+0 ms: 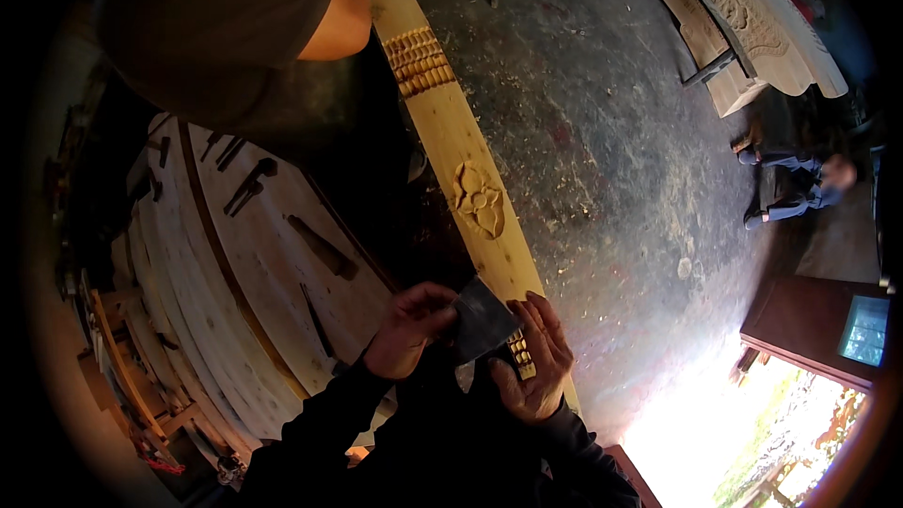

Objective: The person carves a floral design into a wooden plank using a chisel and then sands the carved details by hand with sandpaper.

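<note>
My left hand [404,327] is closed on the left edge of a dark grey sheet of sandpaper [485,318], pinched between thumb and fingers. The sheet is held tilted over a long pale carved wooden board [442,127]. At the sheet's right corner, my right hand [536,362] has its fingers stretched out and its thumb apart. Between that thumb and those fingers shows a band of carved notches [520,355]. Farther up the board is a carved relief of rounded leaf or fruit shapes [479,199], then another notched band [419,60]. Whether my right fingers grip the sheet is unclear.
Another person in a dark top [216,28] leans over the board's far end. Hand tools, including a wooden-handled one [323,248], lie on planks [254,273] at left. A large carved panel [743,9] stands far right. Someone sits [800,190] by the right wall.
</note>
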